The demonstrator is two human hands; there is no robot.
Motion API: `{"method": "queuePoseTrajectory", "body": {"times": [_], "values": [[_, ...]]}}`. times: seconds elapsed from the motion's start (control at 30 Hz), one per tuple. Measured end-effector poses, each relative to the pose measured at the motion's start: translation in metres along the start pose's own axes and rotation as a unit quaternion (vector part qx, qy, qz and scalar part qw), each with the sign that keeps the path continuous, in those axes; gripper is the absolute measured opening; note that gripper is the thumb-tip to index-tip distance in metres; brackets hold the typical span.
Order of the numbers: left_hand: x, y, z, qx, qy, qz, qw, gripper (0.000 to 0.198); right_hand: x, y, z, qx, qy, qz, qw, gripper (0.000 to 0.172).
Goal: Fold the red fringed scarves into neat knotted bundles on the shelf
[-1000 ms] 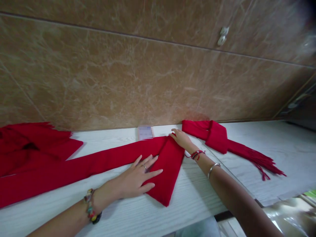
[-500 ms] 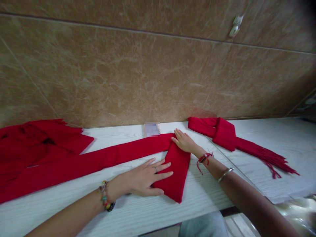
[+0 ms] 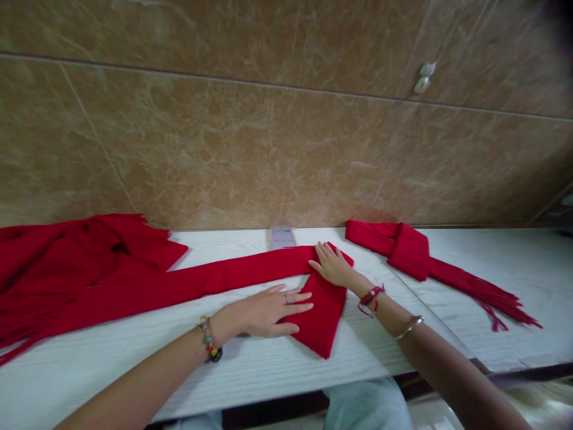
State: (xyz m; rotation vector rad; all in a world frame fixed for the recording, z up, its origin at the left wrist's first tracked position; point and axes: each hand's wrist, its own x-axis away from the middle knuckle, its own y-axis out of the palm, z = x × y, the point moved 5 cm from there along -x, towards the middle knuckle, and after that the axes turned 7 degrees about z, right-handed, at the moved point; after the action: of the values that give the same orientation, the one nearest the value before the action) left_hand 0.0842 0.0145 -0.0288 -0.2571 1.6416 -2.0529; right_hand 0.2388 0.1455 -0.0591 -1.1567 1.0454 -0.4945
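A long red scarf (image 3: 250, 266) lies flat across the white table, its right end folded down at an angle into a flap that points toward me. My left hand (image 3: 266, 310) rests on the left edge of that flap, fingers outstretched and holding nothing. On the upper fold lies my right hand (image 3: 331, 264), palm down with its fingers extended. A corner of the scarf shows just behind the right hand. The cloth under both palms is hidden.
A knotted red scarf (image 3: 408, 251) with a fringed end lies to the right, across a seam in the table (image 3: 447, 286). Bunched red cloth (image 3: 89, 251) fills the left. A small label-like card (image 3: 283, 237) sits against the brown wall (image 3: 250, 149), where a white fixture (image 3: 424, 77) is mounted.
The camera view has shifted slightly. A corner of the scarf now shows beyond my right hand, which was less visible before. Both hands remain on the folded flap.
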Motion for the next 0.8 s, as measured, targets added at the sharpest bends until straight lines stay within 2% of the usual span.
{"method": "queuePoseTrajectory", "body": {"times": [0.13,0.23,0.3,0.4,0.5,0.6,0.67,0.73,0.8], "values": [[-0.001,-0.008,-0.005,-0.015,-0.007,0.045,0.999,0.041,-0.001,0.002,0.004,-0.010,0.008,0.014,1.000,0.061],[0.005,-0.022,-0.020,-0.063,-0.048,0.105,0.991,0.038,-0.004,-0.003,0.002,-0.020,0.005,0.035,0.999,0.061],[0.021,-0.036,-0.037,-0.103,-0.095,0.131,0.981,0.037,-0.006,-0.009,-0.004,-0.030,-0.017,0.057,0.998,0.061],[0.069,-0.059,-0.070,-0.146,-0.193,0.123,0.963,0.037,-0.006,-0.021,-0.022,-0.060,-0.074,0.083,0.992,0.058],[0.135,-0.077,-0.103,-0.141,-0.317,0.080,0.935,0.050,-0.005,-0.030,-0.054,-0.103,-0.138,0.078,0.982,0.051],[0.194,-0.078,-0.126,-0.119,-0.428,0.003,0.896,0.064,-0.006,-0.035,-0.103,-0.147,-0.207,0.046,0.966,0.049],[0.216,-0.076,-0.131,-0.111,-0.441,-0.012,0.890,0.066,-0.006,-0.036,-0.138,-0.175,-0.254,0.009,0.951,0.052],[0.225,-0.077,-0.130,-0.116,-0.431,0.006,0.895,0.066,-0.007,-0.034,-0.167,-0.201,-0.287,-0.026,0.936,0.055],[0.228,-0.083,-0.129,-0.128,-0.427,0.019,0.895,0.067,-0.007,-0.031,-0.184,-0.221,-0.297,-0.053,0.928,0.055]]}}
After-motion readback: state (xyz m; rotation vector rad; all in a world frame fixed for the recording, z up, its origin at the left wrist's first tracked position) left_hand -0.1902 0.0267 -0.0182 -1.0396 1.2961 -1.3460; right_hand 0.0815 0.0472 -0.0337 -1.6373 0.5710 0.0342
